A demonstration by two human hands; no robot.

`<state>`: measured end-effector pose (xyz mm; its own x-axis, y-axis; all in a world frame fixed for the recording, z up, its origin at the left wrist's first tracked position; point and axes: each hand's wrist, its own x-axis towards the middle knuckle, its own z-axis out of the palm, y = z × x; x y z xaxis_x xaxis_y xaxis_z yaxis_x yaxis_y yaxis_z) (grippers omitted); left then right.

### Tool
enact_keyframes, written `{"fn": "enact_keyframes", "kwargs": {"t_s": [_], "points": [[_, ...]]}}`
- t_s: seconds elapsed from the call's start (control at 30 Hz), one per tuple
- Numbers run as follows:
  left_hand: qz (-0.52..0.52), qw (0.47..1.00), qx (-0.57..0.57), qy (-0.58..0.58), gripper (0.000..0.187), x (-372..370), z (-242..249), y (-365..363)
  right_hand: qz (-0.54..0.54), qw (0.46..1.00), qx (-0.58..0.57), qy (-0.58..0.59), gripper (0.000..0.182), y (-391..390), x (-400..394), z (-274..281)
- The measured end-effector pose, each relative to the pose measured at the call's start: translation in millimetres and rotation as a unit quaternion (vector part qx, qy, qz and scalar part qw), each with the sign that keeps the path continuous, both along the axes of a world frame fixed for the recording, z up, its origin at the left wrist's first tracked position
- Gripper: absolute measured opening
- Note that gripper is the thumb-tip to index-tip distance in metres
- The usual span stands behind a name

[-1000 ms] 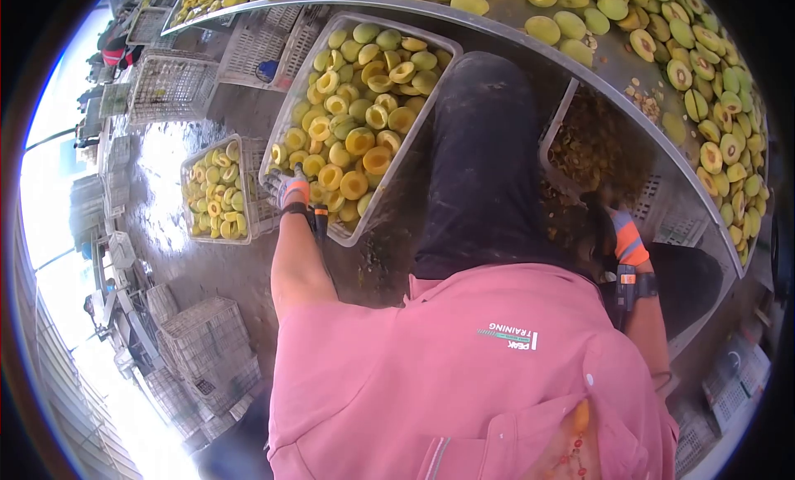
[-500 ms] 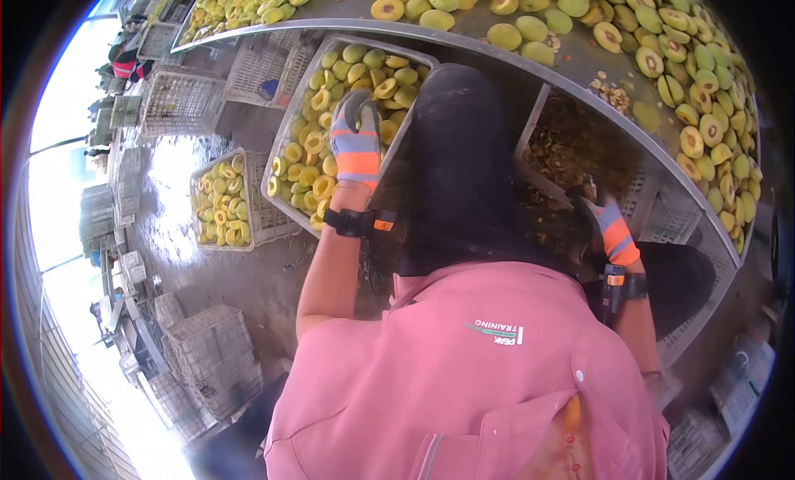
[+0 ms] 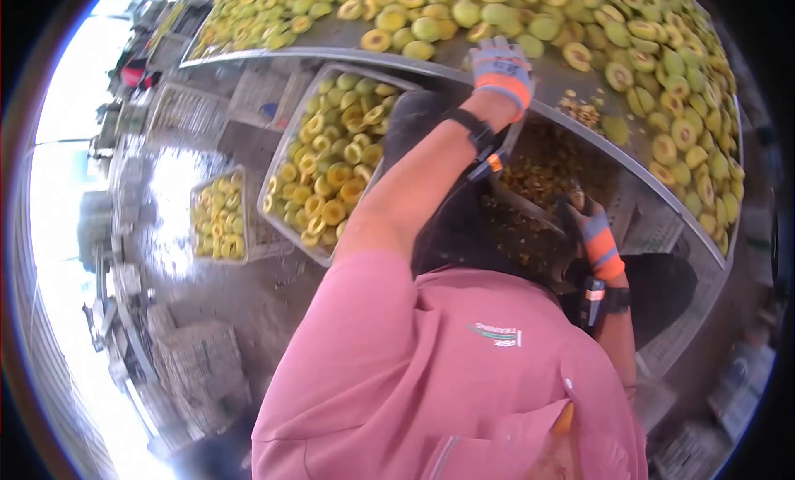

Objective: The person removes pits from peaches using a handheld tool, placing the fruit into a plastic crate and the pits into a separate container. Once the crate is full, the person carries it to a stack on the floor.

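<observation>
My left hand (image 3: 502,69), in a grey and orange glove, reaches over the metal edge of the table (image 3: 348,37). Its fingers are stretched out beside halved yellow-green stone fruit (image 3: 576,56), and I see nothing held in it. Close to my lap, my right hand (image 3: 590,225), gloved alike, has its fingers wrapped round a small metal-tipped tool (image 3: 577,192); its exact kind is too small to make out. Below the table edge, near the right hand, a bin (image 3: 515,200) holds brown pits and scraps. Some fruit halves on the table still carry their pits.
To my left stands a crate (image 3: 267,200) full of hollowed fruit halves. A smaller crate of fruit (image 3: 219,219) sits on the wet floor farther left. Stacked crates (image 3: 203,364) stand behind it. Loose pits (image 3: 580,111) lie on the table near its edge.
My left hand has moved from the crate of hollowed halves up and right to the table's edge, its fingers now extended. My right hand stays low with the tool. The view has shifted slightly.
</observation>
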<state>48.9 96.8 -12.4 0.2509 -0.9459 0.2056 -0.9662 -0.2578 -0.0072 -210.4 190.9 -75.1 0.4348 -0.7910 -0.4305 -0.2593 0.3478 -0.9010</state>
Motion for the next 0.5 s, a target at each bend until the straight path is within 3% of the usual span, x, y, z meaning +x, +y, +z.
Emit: {"fn": "enact_keyframes", "kwargs": {"t_s": [0.03,0.07,0.13,0.23,0.37,0.5], "points": [[0.044,0.996,0.072,0.024,0.05,4,8,-1,0.01,1.0,-0.003,-0.004,0.019,-6,-5,-20],[0.02,0.985,0.161,0.058,0.048,11,10,-7,0.013,0.999,-0.033,-0.005,0.019,-7,-5,-35],[0.001,0.975,0.212,0.069,0.052,12,20,-15,0.001,0.996,-0.093,0.002,0.018,-7,-7,-48],[-0.041,0.969,0.243,0.018,0.036,8,29,-21,0.055,0.998,-0.022,0.014,0.015,-2,4,-21],[-0.094,0.968,0.229,0.028,0.033,12,9,-38,0.063,0.997,0.014,0.037,0.013,8,15,15],[-0.13,0.96,0.242,0.058,0.034,10,0,-46,0.067,0.997,0.012,0.033,0.013,2,7,-10]]}}
